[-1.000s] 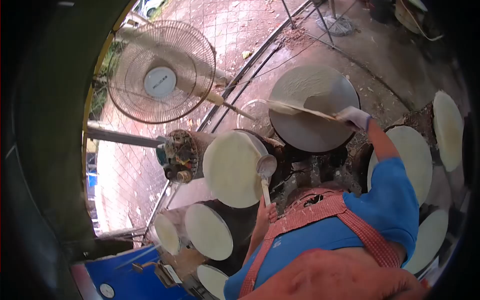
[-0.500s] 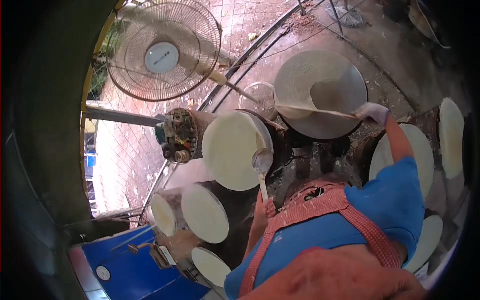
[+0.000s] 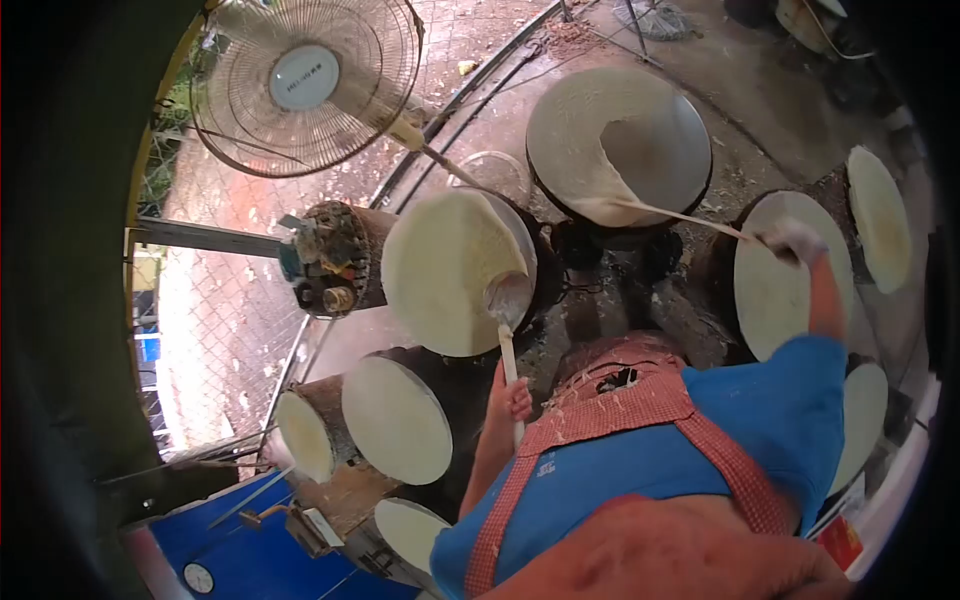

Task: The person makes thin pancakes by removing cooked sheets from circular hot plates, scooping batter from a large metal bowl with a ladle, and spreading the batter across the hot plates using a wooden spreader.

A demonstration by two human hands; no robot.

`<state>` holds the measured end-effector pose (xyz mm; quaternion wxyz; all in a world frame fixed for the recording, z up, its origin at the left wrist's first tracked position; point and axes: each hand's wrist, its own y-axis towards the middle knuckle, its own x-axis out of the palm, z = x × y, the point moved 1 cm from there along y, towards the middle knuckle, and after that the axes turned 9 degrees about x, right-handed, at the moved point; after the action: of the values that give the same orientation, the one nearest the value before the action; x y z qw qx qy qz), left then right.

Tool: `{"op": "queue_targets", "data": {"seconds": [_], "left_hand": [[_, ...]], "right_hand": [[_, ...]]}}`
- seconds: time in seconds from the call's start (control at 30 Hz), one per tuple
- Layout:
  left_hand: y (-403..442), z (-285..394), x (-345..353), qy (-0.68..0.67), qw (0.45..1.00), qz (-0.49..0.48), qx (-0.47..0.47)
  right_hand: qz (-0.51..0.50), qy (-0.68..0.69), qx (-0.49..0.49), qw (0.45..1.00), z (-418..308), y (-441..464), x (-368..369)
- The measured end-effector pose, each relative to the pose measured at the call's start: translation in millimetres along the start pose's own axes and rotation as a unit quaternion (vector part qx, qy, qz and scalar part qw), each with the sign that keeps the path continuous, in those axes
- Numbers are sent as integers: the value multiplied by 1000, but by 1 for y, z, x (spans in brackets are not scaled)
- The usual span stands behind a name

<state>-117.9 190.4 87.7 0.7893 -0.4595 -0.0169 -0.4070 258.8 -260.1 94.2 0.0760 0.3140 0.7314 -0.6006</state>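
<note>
My left hand (image 3: 512,398) is closed round the handle of a ladle (image 3: 508,300), whose bowl lies over the lower right edge of a batter-covered round griddle (image 3: 440,270). In my right hand (image 3: 795,240), which wears a pale glove, is the end of a long thin wooden spreader (image 3: 690,217). The spreader's far end touches pale batter near the lower edge of the top round griddle (image 3: 665,110). Batter covers the left and lower-left part of that griddle, and a bare grey patch shows right of its middle.
A standing fan (image 3: 305,78) is at the upper left. Pale-covered round griddles stand at the lower left (image 3: 397,420) and at the right (image 3: 775,300). A blue panel with a gauge (image 3: 198,577) is at the bottom left. Wire mesh runs along the left.
My right hand has moved right and down, drawing the spreader from the griddle's middle to its lower edge. Batter now reaches further down the griddle's left side. The whole view has shifted.
</note>
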Motion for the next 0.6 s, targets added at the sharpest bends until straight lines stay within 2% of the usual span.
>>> {"op": "queue_targets", "data": {"seconds": [0.03,0.07,0.1,0.13,0.17,0.2,0.23,0.27,0.3,0.33,0.37,0.4,0.43,0.5,0.53,0.57,0.6], "left_hand": [[1,-2,-20,-4,1000,-8,-7],[12,-2,-39,17,999,-47,6],[20,-6,-47,29,995,-89,19],[11,-3,-49,6,997,-69,-17],[9,6,-47,-13,997,-55,-46],[10,8,-51,-29,995,-73,-59],[8,7,-55,-15,996,-72,-55],[3,9,-52,-5,996,-78,-54],[-4,12,-49,5,995,-80,-53],[-9,14,-46,4,995,-80,-59],[-12,14,-50,6,993,-97,-61],[-17,13,-55,10,994,-100,-51],[-19,13,-56,27,991,-119,-51],[-27,13,-62,6,994,-91,-61],[-16,4,-87,-102,972,-171,-128],[-10,4,-91,-158,953,-203,-163],[-5,3,-97,-207,929,-233,-201]], "right_hand": [[-19,160,-78,984,53,-12,28],[-27,314,-156,936,103,-19,51],[21,402,-123,907,106,-30,81],[57,482,-75,871,99,-51,130],[140,549,-130,814,53,-77,175],[132,597,-64,789,1,-97,204],[124,547,-131,818,-26,-83,232],[200,464,-141,851,-51,-59,262],[203,478,-141,843,-97,-71,277],[369,354,-312,801,-117,-39,298],[391,221,-233,862,-138,-50,295],[432,182,-251,847,-139,-38,299],[458,93,-158,870,-126,-30,300],[550,24,-114,827,-81,-42,290],[546,43,-68,834,-65,-49,285],[535,60,-36,842,-56,-56,279],[518,146,-49,842,-66,-64,273]]}}
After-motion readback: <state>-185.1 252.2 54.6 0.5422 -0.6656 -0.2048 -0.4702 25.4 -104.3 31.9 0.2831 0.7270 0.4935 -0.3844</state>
